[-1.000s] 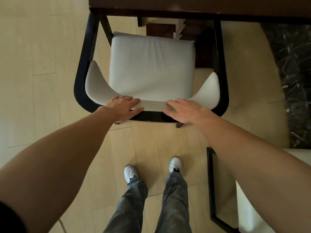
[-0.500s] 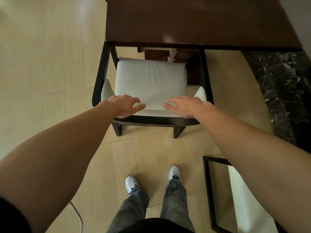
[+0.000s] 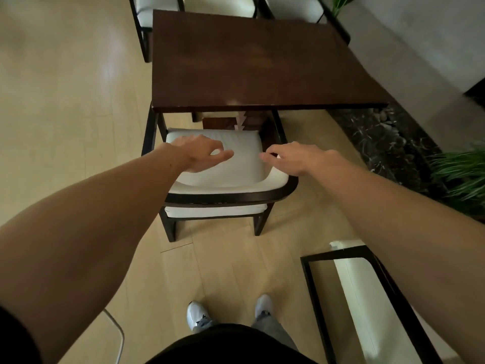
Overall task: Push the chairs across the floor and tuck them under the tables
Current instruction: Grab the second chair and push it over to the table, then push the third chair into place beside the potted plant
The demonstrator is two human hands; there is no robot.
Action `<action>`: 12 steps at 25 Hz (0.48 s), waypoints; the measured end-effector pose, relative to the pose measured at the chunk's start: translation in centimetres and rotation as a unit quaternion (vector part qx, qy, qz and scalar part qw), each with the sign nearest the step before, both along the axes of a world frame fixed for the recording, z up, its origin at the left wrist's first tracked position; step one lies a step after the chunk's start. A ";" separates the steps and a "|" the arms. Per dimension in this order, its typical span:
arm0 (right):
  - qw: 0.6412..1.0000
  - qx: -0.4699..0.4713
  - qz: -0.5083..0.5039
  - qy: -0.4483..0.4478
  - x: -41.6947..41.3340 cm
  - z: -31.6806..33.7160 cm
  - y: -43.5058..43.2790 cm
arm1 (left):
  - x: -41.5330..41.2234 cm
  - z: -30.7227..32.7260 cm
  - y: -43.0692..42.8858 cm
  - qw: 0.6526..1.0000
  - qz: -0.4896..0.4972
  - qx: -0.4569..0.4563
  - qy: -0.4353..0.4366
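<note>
A dark-framed chair (image 3: 225, 198) with a white cushion stands at the near edge of the dark brown table (image 3: 252, 67), its front under the tabletop. My left hand (image 3: 202, 153) hovers above the seat, fingers apart, off the backrest. My right hand (image 3: 296, 158) hovers over the chair's right arm, fingers spread, holding nothing. A second chair (image 3: 367, 298) with a white cushion stands at the lower right, away from the table.
More white-cushioned chairs (image 3: 157, 9) stand at the table's far side. A dark marble strip (image 3: 380, 143) and green plants (image 3: 462, 174) lie to the right by the wall. Pale wood floor (image 3: 65, 127) spreads to the left. My shoes (image 3: 196, 316) stand behind the chair.
Both hands have lifted off the chair's backrest and now hover above it. The view has pulled back and tilted up, showing the whole table and the far chairs.
</note>
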State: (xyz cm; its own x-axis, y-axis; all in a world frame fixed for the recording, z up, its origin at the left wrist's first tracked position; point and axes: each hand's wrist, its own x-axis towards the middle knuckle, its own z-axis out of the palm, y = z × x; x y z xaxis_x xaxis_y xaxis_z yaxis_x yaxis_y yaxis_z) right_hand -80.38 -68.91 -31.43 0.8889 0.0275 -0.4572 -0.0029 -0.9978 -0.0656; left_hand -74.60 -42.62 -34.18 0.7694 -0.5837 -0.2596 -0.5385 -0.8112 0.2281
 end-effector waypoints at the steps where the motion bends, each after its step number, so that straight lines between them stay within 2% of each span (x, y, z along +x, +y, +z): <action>1: 1.000 -0.003 -0.004 -0.010 -0.7 0.9 -0.8 | -0.5 0.9 -0.7 1.000 -0.005 -0.006 -0.006; 8: 0.998 0.007 -0.025 -0.060 -6.6 6.4 -8.3 | -4.5 6.1 -8.5 0.998 0.000 -0.057 -0.017; 12: 0.994 0.041 -0.068 -0.081 -12.1 9.1 -14.9 | -8.3 8.4 -15.7 0.997 -0.036 -0.066 -0.022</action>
State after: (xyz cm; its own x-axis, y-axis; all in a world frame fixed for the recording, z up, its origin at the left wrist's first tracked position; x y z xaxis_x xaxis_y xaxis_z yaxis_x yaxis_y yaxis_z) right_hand -92.47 -83.83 -22.33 0.9484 -0.0669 -0.3098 -0.1207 -0.9801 -0.1577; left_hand -82.90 -58.30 -25.77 0.7337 -0.6642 -0.1434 -0.6057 -0.7349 0.3050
